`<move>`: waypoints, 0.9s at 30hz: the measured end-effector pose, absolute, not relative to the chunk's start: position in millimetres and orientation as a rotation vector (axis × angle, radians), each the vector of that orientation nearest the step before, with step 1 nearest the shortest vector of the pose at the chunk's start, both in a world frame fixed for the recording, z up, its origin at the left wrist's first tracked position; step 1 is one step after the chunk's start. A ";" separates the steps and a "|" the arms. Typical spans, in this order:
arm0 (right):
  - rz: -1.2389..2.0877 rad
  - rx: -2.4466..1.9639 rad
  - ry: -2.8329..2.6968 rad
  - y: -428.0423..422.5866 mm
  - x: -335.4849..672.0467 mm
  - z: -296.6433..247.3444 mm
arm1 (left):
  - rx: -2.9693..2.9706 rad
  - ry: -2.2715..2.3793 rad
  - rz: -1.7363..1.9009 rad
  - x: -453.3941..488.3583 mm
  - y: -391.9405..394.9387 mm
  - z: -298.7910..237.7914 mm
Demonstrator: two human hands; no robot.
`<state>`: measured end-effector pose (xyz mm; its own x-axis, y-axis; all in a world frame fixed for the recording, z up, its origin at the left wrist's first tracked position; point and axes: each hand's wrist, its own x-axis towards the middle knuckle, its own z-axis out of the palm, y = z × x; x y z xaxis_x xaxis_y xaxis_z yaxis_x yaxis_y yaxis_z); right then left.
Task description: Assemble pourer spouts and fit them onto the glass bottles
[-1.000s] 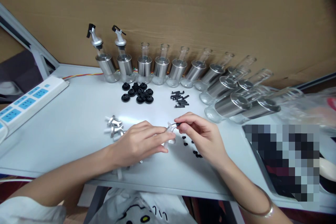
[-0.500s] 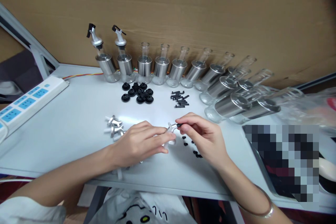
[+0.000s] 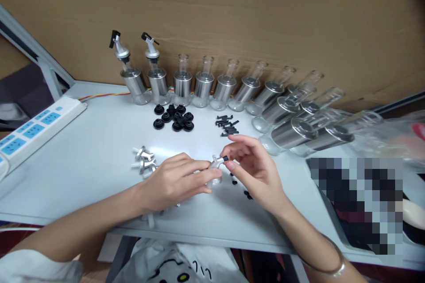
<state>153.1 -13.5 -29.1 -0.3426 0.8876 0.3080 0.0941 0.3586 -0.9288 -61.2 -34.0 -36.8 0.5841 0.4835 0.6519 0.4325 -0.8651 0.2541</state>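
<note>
My left hand point(image 3: 179, 179) is closed around a silver pourer spout point(image 3: 215, 170), its narrow end pointing right. On that end sits a small black tip point(image 3: 226, 158). My right hand point(image 3: 257, 172) is open beside the tip, thumb and index finger apart; whether the thumb touches it I cannot tell. Below the right hand lie several small black plugs point(image 3: 247, 194). Several more silver pourer spouts point(image 3: 144, 159) rest by my left hand, partly hidden by it. Thin black levers point(image 3: 227, 126) and round black stoppers point(image 3: 177, 119) are farther back on the table.
A row of glass bottles with metal sleeves point(image 3: 226, 85) lines the back and curves forward on the right. Two at the left carry fitted pourers point(image 3: 152, 48). A white power strip point(image 3: 36, 130) is at the left. A dark, blurred-out device point(image 3: 332, 203) lies at the right.
My right thumb and index finger have let go of the black tip and spread apart. My left hand holds the spout in nearly the same place.
</note>
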 end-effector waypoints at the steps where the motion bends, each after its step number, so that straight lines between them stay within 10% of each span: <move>1: 1.014 -0.854 -1.764 -12.2 154.6 -29.7 | 2.735 0.795 1.157 -61.4 -34.1 -37.4; 27: 0.677 -0.701 -1.922 -0.2 160.7 -25.4 | 2.765 0.740 1.152 -60.4 -34.3 -34.6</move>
